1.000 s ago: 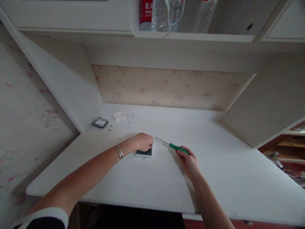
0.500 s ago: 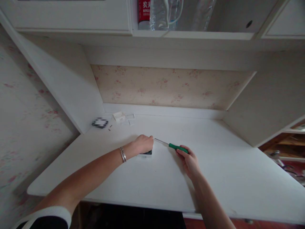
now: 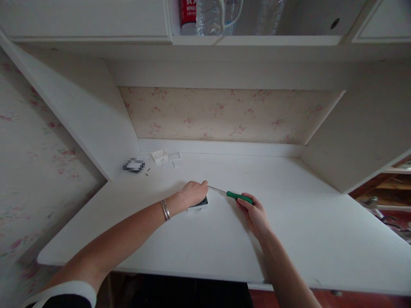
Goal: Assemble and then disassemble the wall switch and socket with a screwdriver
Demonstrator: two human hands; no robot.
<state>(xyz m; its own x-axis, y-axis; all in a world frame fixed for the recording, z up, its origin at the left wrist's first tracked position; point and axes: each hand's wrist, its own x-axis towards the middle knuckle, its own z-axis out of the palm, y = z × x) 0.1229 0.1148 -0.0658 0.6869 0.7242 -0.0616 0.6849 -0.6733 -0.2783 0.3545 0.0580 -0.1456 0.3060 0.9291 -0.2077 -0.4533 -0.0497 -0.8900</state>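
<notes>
A green-handled screwdriver (image 3: 240,197) is gripped by my right hand (image 3: 256,212), its thin metal shaft pointing left. My left hand (image 3: 193,193) is closed, with its fingertips together at the screwdriver's tip. What those fingers hold, if anything, is hidden. Under the left hand lies a small white box-shaped piece with a dark top (image 3: 200,205), mostly covered by the hand. A metal bracelet circles the left wrist.
On the white desk (image 3: 154,239), at the back left, are a dark-rimmed blurred object (image 3: 134,165), a white open box (image 3: 159,155), a white frame (image 3: 175,156) and two tiny dark screw-like pieces (image 3: 148,171). Plastic bottles (image 3: 210,17) stand on the shelf above.
The white piece under my left hand has turned slightly, and more of its dark top shows. Both hands and the screwdriver stay nearly in place. The view has shifted a little.
</notes>
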